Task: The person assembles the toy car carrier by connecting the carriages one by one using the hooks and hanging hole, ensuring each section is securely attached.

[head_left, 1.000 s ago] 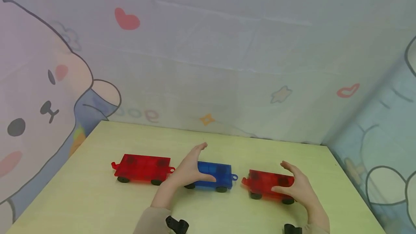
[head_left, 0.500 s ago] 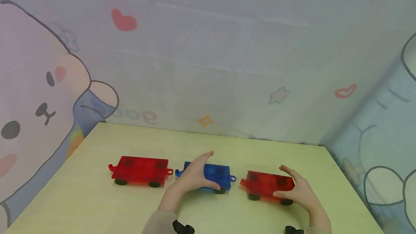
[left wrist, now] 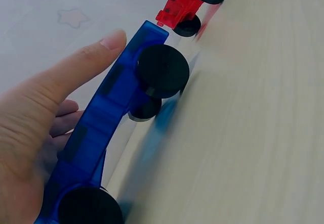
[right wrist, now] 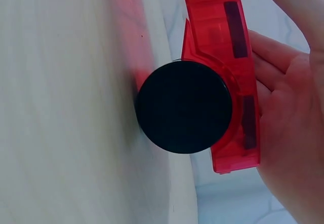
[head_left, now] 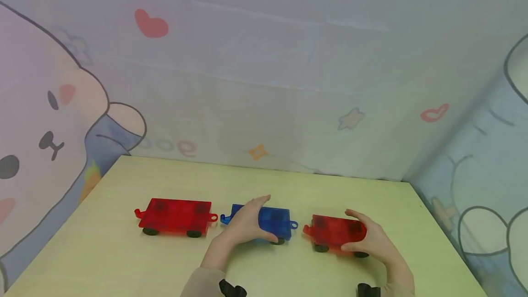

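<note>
My left hand (head_left: pixel 243 224) lies across the translucent blue toy wagon (head_left: pixel 275 222), thumb along its near side and fingers over the far side. In the left wrist view the thumb (left wrist: pixel 83 67) meets the wagon's upper edge, and the other fingers are partly hidden behind it. At the right, my right hand (head_left: pixel 376 241) holds the right end of a red toy wagon (head_left: pixel 335 231) between thumb and fingers. Its black wheel (right wrist: pixel 185 107) shows close to the tabletop in the right wrist view. The blue wagon's ring faces the red wagon's hook across a small gap.
Another red wagon (head_left: pixel 179 214) stands at the left, its ring near the blue wagon's hook but apart from it. All three sit in a row on a pale yellow table (head_left: pixel 123 260). A printed cloth backdrop (head_left: pixel 264 58) rises behind the table's far edge.
My left hand has moved right over the blue wagon, uncovering its hook, and its thumb now reaches the near side. The right hand's fingers have closed in on the red wagon. The view shifted slightly.
</note>
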### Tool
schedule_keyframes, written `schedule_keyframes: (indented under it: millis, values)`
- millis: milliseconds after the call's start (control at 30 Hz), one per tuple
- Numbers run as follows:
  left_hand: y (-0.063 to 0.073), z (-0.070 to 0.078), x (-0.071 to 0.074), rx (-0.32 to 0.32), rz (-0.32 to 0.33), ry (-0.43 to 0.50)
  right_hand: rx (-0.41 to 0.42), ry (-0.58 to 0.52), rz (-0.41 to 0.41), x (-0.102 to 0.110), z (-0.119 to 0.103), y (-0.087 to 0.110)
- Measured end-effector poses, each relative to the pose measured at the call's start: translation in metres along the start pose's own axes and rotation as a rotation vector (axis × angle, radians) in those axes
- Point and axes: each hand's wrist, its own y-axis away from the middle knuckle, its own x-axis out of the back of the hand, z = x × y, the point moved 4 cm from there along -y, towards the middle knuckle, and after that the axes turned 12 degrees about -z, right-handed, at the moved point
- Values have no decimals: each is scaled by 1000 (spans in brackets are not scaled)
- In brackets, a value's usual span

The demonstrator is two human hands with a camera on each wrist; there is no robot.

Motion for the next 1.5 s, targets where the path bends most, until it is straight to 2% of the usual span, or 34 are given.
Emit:
schedule_keyframes:
  millis: [267,500,767,1500]
  values:
    - [-1,0,-2,-21,-25,-57,27,-16,-54,-5,5,-4]
    - [0,2,0,-22,-22,-83,54,-6,-53,-5,3,-5]
    - [1,2,1,-10,-20,-75,84,35,-31,-5,0,-6]
    - [3,3,3,-26,-19,-29,67,7,-32,-8,-1,-9]
